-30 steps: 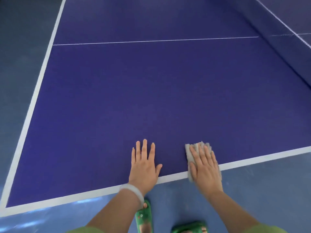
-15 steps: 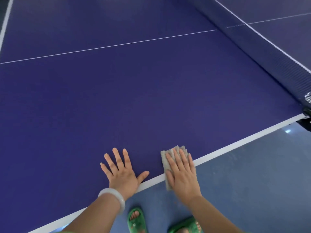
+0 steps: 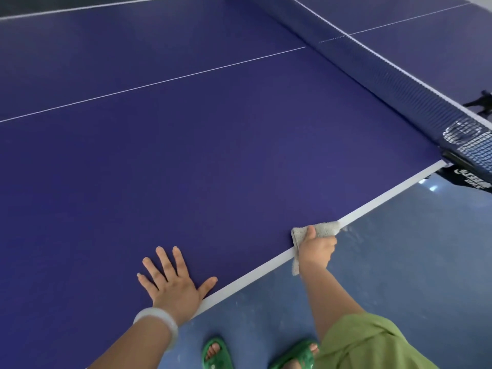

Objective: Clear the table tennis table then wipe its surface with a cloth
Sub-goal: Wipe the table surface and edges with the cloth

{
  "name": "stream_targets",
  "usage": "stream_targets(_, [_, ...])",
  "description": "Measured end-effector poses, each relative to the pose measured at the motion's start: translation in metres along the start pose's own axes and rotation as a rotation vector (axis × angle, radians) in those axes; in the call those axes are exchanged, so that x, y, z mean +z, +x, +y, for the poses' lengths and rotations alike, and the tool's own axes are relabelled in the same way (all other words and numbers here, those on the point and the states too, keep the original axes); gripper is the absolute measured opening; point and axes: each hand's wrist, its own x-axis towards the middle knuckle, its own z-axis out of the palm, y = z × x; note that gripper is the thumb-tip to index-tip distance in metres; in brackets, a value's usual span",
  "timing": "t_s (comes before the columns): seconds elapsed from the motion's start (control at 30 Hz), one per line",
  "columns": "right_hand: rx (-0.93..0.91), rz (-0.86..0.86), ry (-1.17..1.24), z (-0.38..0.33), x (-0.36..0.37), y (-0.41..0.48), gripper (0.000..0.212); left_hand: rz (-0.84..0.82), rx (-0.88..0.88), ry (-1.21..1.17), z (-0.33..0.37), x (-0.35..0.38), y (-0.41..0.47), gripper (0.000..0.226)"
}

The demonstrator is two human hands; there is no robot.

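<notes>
1 cloth (image 3: 326,229) | right hand (image 3: 316,249) fingers grip it | left hand (image 3: 173,283) flat, fingers splayed

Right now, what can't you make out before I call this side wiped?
Head view:
- Right hand: fingertips hidden under the table edge and cloth.
- Dark object beyond the net: blurred, cut by the right frame edge.
- Table's left end: cut off by the frame.
- Fine dust: too small to see.

even soft daylight, faint shadows, glare patches on floor (image 3: 432,188), wide-angle bending at edges, slight blur.
</notes>
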Motion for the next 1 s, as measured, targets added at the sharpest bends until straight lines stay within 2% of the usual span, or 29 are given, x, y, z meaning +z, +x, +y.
stream_targets(0.1, [-0.037,-0.029,-0.045,0.011,-0.008,0.002,0.052,0.041,0.000,0.015,-0.001,0.008,0.004,0.117])
stream_targets(0.27, [-0.118,-0.132,-0.203,0.025,-0.032,0.004,0.042,0.138,0.038,0.071,0.002,0.012,0.004,0.109])
stream_targets(0.43, [-0.193,-0.200,-0.363,0.044,-0.069,0.005,0.038,0.200,0.275,0.124,0.030,0.004,-0.008,0.080])
stream_targets(0.7, [-0.215,-0.219,-0.297,0.043,-0.162,0.038,0.037,0.163,0.664,0.112,0.156,-0.015,-0.049,0.038])
stream_targets(0.83, [-0.309,-0.201,-0.333,0.035,-0.227,0.069,0.039,0.082,0.769,0.081,0.238,-0.024,-0.081,0.040])
stream_targets(1.0, [-0.345,-0.138,-0.318,0.029,-0.320,0.118,0.040,0.098,0.904,0.117,0.346,-0.029,-0.124,0.039])
